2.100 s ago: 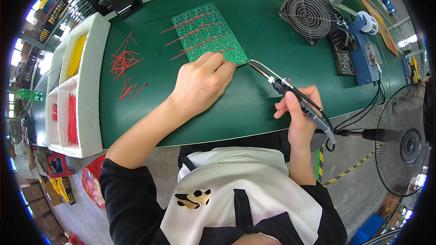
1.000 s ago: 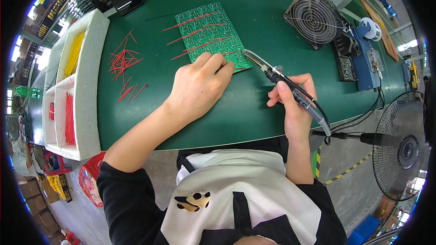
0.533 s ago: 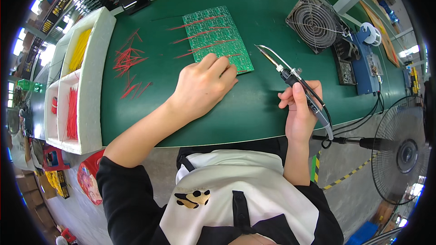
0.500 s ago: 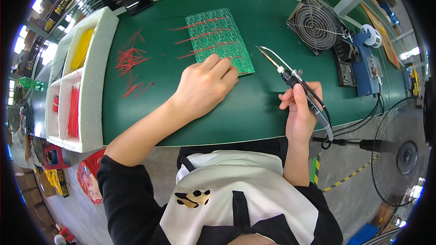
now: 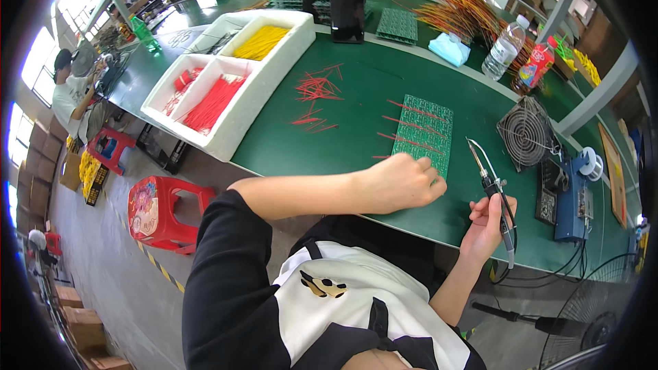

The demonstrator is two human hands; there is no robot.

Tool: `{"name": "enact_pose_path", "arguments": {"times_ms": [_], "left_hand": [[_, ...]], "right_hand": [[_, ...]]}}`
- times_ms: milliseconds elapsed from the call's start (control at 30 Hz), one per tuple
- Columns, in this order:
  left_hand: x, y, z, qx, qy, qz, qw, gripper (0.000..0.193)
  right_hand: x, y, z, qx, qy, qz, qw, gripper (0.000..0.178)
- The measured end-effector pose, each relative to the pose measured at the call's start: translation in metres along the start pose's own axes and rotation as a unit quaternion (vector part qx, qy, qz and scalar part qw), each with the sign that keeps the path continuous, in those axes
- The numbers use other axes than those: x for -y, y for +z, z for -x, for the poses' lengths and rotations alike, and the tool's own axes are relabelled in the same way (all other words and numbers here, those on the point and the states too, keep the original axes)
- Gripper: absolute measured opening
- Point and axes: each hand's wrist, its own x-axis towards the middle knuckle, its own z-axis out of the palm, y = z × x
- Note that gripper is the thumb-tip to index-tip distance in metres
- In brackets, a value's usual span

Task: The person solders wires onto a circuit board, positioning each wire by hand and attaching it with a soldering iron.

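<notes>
My left hand (image 5: pixel 403 183) is closed, its fingers curled over the near edge of a green circuit board (image 5: pixel 443 156). What sits between those fingertips is hidden from view. Short red wires (image 5: pixel 419 125) lie across the board in rows, their ends sticking out past its left side. My right hand (image 5: pixel 484 227) grips a soldering iron (image 5: pixel 490 185) with a thin feed tube along it. The iron's tip points up and away, to the right of the board and apart from it. Loose red wires (image 5: pixel 319 87) are scattered on the green table left of the board.
A white foam box (image 5: pixel 279 62) with red and yellow wires stands at the left. Behind are a dark phone (image 5: pixel 348 10), stacked boards (image 5: pixel 397 25) and bottles (image 5: pixel 506 48). A small fan (image 5: pixel 526 133) and blue soldering unit (image 5: pixel 573 199) stand right. Another person (image 5: pixel 72 99) sits far left.
The view has swung left and up, so the scene sits farther right and lower. My left hand stays at the board's near edge. My right hand keeps its grip on the soldering iron.
</notes>
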Motion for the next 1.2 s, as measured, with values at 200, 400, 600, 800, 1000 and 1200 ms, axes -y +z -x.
{"name": "enact_pose_path", "arguments": {"times_ms": [200,400,600,800,1000,1200], "left_hand": [[-0.014,-0.068,0.007,-0.213,-0.062,0.042,0.974,0.043],[-0.078,-0.179,0.061,-0.401,-0.03,-0.024,0.915,0.011],[-0.057,-0.209,0.052,-0.48,0.067,-0.074,0.872,0.023],[0.048,-0.218,0.064,-0.451,0.165,-0.186,0.857,0.021],[0.293,-0.142,0.17,-0.301,-0.446,-0.157,0.828,0.012],[0.369,-0.036,0.293,0.019,-0.632,0.046,0.773,0.017]], "right_hand": [[0.0,-0.003,-0.004,0.0,0.003,-0.011,1.0,0.013],[0.002,-0.006,-0.003,0.017,0.015,-0.008,1.0,0.014],[-0.004,0.007,-0.003,0.022,0.014,-0.016,1.0,0.015],[-0.005,0.003,-0.002,0.009,0.014,0.015,1.0,0.017],[-0.003,0.006,0.0,-0.006,0.0,0.084,0.996,0.019],[-0.008,0.008,-0.004,-0.043,0.008,0.134,0.99,0.019]]}}
